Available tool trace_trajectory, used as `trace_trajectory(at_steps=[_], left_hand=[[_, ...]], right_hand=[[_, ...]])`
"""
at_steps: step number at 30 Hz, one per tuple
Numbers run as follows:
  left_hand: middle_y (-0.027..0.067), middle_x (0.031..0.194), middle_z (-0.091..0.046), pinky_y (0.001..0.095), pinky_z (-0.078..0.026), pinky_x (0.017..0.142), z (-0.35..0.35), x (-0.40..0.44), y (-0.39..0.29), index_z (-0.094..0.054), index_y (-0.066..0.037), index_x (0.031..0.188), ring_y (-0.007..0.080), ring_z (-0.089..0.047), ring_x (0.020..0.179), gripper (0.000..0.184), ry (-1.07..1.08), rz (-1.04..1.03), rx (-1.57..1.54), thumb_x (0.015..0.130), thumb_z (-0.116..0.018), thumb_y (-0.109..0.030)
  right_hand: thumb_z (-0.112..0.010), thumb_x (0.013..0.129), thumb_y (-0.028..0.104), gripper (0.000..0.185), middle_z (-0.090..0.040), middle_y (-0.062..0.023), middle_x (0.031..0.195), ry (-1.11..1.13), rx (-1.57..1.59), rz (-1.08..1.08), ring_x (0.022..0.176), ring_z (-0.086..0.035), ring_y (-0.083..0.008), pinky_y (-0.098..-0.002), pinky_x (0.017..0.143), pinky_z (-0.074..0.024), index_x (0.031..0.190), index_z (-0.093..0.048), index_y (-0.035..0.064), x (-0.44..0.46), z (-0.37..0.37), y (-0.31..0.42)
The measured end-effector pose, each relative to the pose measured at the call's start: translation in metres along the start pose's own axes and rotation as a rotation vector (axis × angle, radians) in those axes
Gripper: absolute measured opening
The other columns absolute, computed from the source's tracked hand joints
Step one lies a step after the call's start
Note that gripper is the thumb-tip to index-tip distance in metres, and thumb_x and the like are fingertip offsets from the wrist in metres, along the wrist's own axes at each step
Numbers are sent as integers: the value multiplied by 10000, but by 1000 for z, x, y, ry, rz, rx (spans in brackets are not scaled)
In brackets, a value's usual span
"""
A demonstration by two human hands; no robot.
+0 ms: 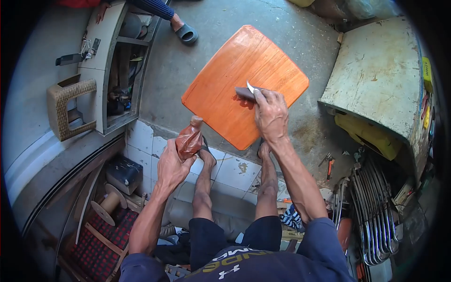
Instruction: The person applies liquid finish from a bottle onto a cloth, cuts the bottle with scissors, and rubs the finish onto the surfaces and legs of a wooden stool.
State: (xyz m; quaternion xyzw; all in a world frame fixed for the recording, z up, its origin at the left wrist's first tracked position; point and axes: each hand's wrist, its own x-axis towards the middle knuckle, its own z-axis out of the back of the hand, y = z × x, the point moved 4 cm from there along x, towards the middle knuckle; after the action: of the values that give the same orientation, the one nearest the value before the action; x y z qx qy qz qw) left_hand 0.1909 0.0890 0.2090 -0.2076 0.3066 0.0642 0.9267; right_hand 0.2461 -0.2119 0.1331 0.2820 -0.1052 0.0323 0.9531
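Note:
An orange-stained wooden board [235, 61] with rounded corners and visible grain lies in front of me above the floor. My right hand [272, 113] is closed on a dark brown applicator pad [244, 93], which has a curled white edge. The pad is over the board, beside a small dark red wet patch [247, 104]. To the left of the board's near edge, my left hand [173, 164] grips a crumpled clear plastic bottle [189, 139] with reddish-brown liquid inside. The bottle's neck points up and away from me.
A worn pale cabinet [371, 70] stands at right, with metal chair frames [373, 211] below it. At left are an open-fronted shelf unit [124, 75] and a woven stool [70, 108]. Another person's sandalled foot [186, 34] is near the board's far left side.

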Motion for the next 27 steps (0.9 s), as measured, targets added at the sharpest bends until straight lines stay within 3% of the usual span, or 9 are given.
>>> trace_trajectory(at_steps=[7,9,11,14,16,18,20,23,27], left_hand=[[273,1174,-667,496,-529,920,0,-37,75,-449,-12,1270,463,-676,1093,640,8,104,-225,818,-872,-176],[269,1190,-663,495,-531,924,0,-47,84,-450,-17,1283,459,-678,1095,655,8,99,-275,810,-877,-163],[255,1215,-660,490,-532,935,-1,-58,88,-455,-31,1314,453,-679,1103,677,16,115,-284,798,-883,-131],[244,1237,-655,484,-542,934,-13,-72,97,-469,-43,1331,437,-684,1114,678,24,133,-341,794,-879,-98],[239,1238,-665,475,-551,937,-15,-79,95,-473,-46,1338,421,-692,1124,679,25,129,-359,794,-877,-86],[235,1240,-676,467,-561,941,-18,-79,86,-478,-48,1344,405,-700,1134,680,25,131,-379,794,-876,-73],[206,1209,-712,417,-572,955,-16,-82,73,-487,-46,1364,328,-721,1136,681,18,151,-419,800,-868,-38],[190,1217,-712,409,-567,962,-18,-80,59,-490,-46,1362,304,-718,1133,688,19,143,-417,792,-876,-41],[219,1232,-711,433,-570,968,-13,-73,37,-477,-45,1376,356,-718,1154,697,32,104,-427,800,-869,-60]], right_hand=[[-684,876,7,326,-673,-154,966,124,48,-139,931,-647,-328,-425,824,-558,1200,-719,8,-57,-31,76],[-666,909,-7,293,-676,-186,942,75,256,-305,875,-672,-344,-428,814,-561,1188,-743,29,-44,-12,60],[-658,917,9,298,-706,-197,972,14,173,-369,883,-701,-345,-429,832,-572,1198,-756,38,-16,21,20],[-633,959,44,290,-747,-160,1150,-109,-163,-278,998,-707,-332,-412,879,-576,1219,-762,54,22,56,-63],[-646,960,44,277,-746,-143,1130,-117,-288,-203,1016,-696,-322,-401,864,-573,1209,-765,56,25,59,-83],[-670,942,35,277,-736,-134,1056,40,-233,-170,957,-685,-326,-408,840,-575,1199,-769,64,8,42,-84],[-689,902,-1,327,-710,-134,988,-19,-216,-125,898,-655,-313,-413,806,-576,1216,-756,62,-30,21,-45],[-673,849,-22,370,-697,-155,1052,80,-119,-115,927,-641,-303,-413,809,-551,1216,-720,-31,-91,-8,30],[-662,842,4,355,-701,-132,1063,169,93,-86,924,-652,-287,-416,810,-557,1192,-722,-2,-128,-16,89]])
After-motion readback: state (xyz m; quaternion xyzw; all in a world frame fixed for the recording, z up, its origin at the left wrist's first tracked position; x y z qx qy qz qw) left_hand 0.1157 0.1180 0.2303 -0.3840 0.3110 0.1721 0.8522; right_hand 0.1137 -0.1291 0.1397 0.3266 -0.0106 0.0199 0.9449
